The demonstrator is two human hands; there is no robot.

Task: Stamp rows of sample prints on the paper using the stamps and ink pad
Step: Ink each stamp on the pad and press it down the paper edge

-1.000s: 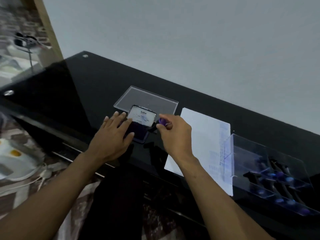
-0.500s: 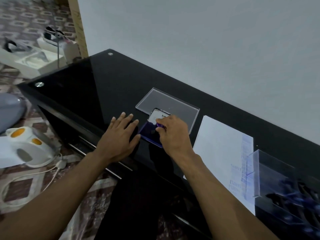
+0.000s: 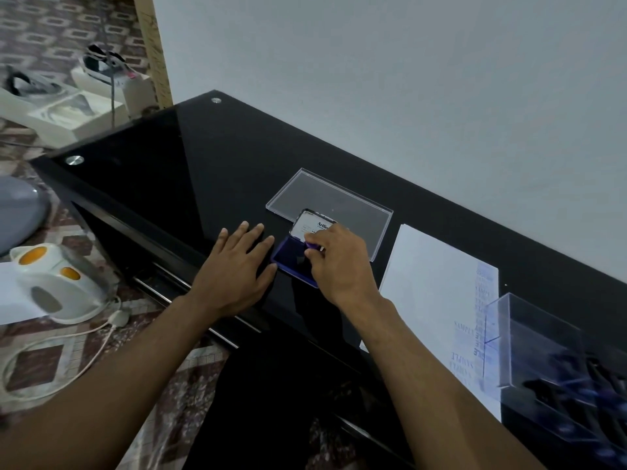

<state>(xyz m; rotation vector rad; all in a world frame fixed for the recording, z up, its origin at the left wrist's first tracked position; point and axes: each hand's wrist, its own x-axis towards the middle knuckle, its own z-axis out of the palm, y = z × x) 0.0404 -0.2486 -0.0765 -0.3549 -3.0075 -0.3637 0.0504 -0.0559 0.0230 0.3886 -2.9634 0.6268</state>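
A small purple stamp (image 3: 312, 246) is pinched in the curled fingertips of the right hand (image 3: 341, 262), held down over the dark violet pad of an open ink pad (image 3: 293, 262); whether the stamp face touches the ink is hidden by the fingers. The ink pad sits on a glossy black table (image 3: 203, 184), near its front edge, with its hinged lid (image 3: 314, 226) raised behind it. The lid's white label shows black lettering beginning "Artli", the rest covered by the hand; smaller print below is too fine to read. The left hand (image 3: 237, 266) lies flat on the table just left of the ink pad, fingers straight and slightly spread, holding nothing, its thumb close to the pad's left corner. Behind the pad lies a clear plastic lid (image 3: 339, 198), flat on the table. To the right is a white sheet of paper (image 3: 431, 283), its right side carrying rows of faint blue prints that read "SAMPLE". A clear plastic box (image 3: 529, 337) with blurred dark stamps inside overlaps the paper's right edge. On the patterned floor at left stands a white kettle (image 3: 51, 283) with orange spots and a white cord.
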